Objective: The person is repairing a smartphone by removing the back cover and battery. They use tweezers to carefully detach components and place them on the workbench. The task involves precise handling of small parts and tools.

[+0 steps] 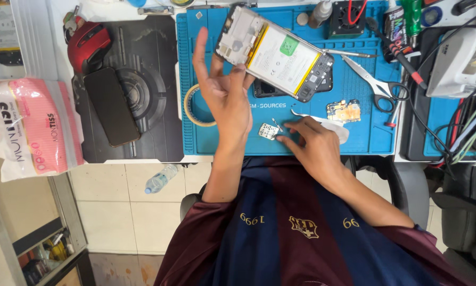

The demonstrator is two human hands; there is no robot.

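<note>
Opened phone over the blue silicone work mat [354, 132]

My left hand [225, 95] lifts the opened white-framed smartphone [275, 53] above it; my right hand [315, 143] touches a small silver metal part [268, 131] on it.
</note>
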